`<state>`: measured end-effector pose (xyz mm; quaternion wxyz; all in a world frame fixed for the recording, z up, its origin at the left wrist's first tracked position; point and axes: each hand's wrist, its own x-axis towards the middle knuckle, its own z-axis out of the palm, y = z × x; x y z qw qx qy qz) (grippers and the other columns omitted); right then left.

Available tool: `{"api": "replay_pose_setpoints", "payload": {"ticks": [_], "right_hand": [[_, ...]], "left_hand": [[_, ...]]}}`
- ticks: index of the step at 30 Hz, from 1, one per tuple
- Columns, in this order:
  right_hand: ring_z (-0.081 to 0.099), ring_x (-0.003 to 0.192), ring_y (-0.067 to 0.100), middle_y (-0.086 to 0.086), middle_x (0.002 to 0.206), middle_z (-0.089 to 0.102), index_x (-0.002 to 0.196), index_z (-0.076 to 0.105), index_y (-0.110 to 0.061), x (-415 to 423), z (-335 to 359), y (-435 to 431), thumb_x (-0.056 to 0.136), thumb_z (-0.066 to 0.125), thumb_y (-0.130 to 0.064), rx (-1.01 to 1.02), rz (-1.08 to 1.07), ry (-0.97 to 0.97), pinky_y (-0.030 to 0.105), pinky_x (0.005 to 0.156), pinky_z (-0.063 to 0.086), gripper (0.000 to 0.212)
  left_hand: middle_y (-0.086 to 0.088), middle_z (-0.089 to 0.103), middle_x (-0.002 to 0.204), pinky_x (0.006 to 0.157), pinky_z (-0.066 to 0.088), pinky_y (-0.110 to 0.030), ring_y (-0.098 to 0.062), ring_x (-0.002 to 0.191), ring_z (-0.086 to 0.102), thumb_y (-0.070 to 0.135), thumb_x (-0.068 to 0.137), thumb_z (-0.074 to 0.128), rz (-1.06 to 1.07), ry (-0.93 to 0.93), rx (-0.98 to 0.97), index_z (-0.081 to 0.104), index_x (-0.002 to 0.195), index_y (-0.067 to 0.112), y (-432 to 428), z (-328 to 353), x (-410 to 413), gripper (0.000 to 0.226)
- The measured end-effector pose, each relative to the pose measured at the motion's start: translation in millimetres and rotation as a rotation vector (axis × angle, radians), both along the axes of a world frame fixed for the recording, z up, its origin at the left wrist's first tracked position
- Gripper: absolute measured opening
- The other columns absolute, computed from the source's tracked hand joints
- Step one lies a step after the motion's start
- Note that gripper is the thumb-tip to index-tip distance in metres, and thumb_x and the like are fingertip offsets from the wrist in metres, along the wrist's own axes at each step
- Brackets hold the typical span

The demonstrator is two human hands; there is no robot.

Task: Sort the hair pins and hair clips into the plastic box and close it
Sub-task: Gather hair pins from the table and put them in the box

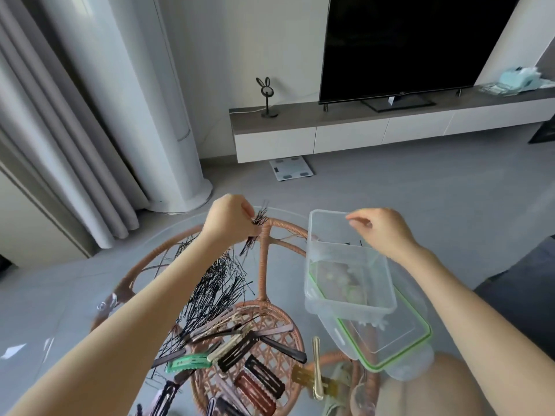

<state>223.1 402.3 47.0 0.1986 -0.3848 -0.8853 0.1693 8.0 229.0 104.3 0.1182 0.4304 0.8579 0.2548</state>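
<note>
My left hand point(229, 219) grips a bunch of black hair pins point(259, 221) above the far side of the glass table. A big pile of black hair pins point(216, 283) lies on the glass below my left forearm. Coloured hair clips point(240, 349) lie spread on the near side. The clear plastic box point(348, 265) stands at the right, tilted, with a few pins and clips inside. My right hand point(380, 228) hovers over the box's far rim, thumb and fingers lightly pinched; I cannot see anything in them. The green-edged lid point(387, 343) lies under the box.
The round glass table point(69, 331) rests on a woven rattan frame point(264, 265). A beige clip point(316, 367) lies near my knee point(426, 385) at the bottom right. Beyond are a TV stand point(330, 127), a curtain and grey floor.
</note>
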Motion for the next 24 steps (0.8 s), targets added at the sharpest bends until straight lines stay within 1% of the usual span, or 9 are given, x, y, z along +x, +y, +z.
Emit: {"api": "replay_pose_setpoints", "payload": {"ticks": [4,7,9,13,15,17,19,21,24], "right_hand": [[0.067,0.081,0.029,0.009,0.087,0.075,0.094,0.072,-0.011,15.7,-7.4,2.4,0.086,0.060,-0.012,0.110,-0.099,0.124,0.031,0.068,0.046,0.015],[0.066,0.078,0.031,0.011,0.085,0.074,0.091,0.072,-0.010,23.0,-13.6,2.7,0.085,0.061,-0.010,0.097,-0.111,0.198,0.033,0.068,0.047,0.013],[0.065,0.074,0.034,0.012,0.083,0.073,0.088,0.072,-0.008,25.5,-16.6,3.9,0.084,0.061,-0.007,0.109,-0.094,0.224,0.037,0.069,0.050,0.012],[0.064,0.070,0.033,0.011,0.078,0.072,0.086,0.070,-0.008,24.9,-19.3,6.8,0.084,0.059,-0.005,0.098,-0.076,0.244,0.036,0.067,0.049,0.012],[0.063,0.068,0.032,0.011,0.076,0.072,0.086,0.071,-0.007,25.0,-19.4,7.0,0.084,0.059,-0.003,0.095,-0.071,0.259,0.034,0.066,0.047,0.013],[0.063,0.069,0.032,0.012,0.077,0.072,0.088,0.071,-0.005,24.8,-18.8,7.1,0.084,0.060,-0.002,0.092,-0.057,0.256,0.030,0.066,0.045,0.012],[0.063,0.072,0.033,0.013,0.081,0.072,0.090,0.072,-0.005,23.5,-18.9,6.1,0.083,0.060,-0.002,0.102,-0.045,0.211,0.029,0.067,0.044,0.013],[0.063,0.078,0.034,0.013,0.084,0.072,0.091,0.072,-0.008,22.5,-18.9,4.8,0.082,0.061,-0.004,0.130,-0.036,0.132,0.032,0.069,0.046,0.015],[0.063,0.085,0.036,0.013,0.088,0.073,0.092,0.071,-0.007,19.3,-10.9,-3.7,0.083,0.059,-0.004,0.148,-0.060,0.090,0.038,0.073,0.049,0.016]], "left_hand": [[-0.002,0.067,0.084,0.069,0.042,-0.021,-0.017,0.079,0.058,0.013,0.072,0.073,-0.223,0.119,0.004,0.069,0.094,0.009,52.4,16.9,32.0,0.023],[-0.006,0.071,0.097,0.070,0.042,-0.022,-0.018,0.081,0.056,0.009,0.075,0.070,-0.491,0.194,-0.025,0.066,0.096,0.008,88.1,18.9,54.8,0.022],[-0.006,0.067,0.096,0.065,0.039,-0.022,-0.016,0.080,0.048,0.007,0.078,0.068,-0.646,0.244,-0.112,0.063,0.098,0.006,106.3,11.9,67.4,0.021],[0.007,0.042,0.071,0.050,0.031,-0.022,-0.022,0.075,0.045,-0.004,0.083,0.053,-0.799,0.315,-0.281,0.058,0.094,0.009,126.8,-10.9,89.5,0.018],[-0.001,0.049,0.081,0.046,0.028,-0.022,-0.024,0.070,0.046,-0.003,0.085,0.050,-0.825,0.370,-0.374,0.060,0.099,0.007,131.3,-21.2,95.2,0.020],[-0.005,0.055,0.096,0.053,0.037,-0.024,-0.026,0.083,0.053,0.001,0.087,0.049,-0.834,0.416,-0.473,0.062,0.105,0.012,134.2,-31.0,95.0,0.024],[-0.003,0.060,0.111,0.075,0.049,-0.032,-0.026,0.103,0.058,0.006,0.089,0.050,-0.816,0.394,-0.497,0.066,0.110,0.016,134.6,-37.1,92.3,0.027],[-0.005,0.061,0.120,0.088,0.047,-0.032,-0.024,0.110,0.057,0.015,0.091,0.054,-0.761,0.309,-0.395,0.068,0.110,0.014,130.3,-31.8,89.2,0.024],[-0.004,0.066,0.119,0.089,0.045,-0.027,-0.022,0.109,0.059,0.022,0.091,0.054,-0.632,0.135,-0.181,0.071,0.107,0.012,111.4,-9.7,74.3,0.025]]}}
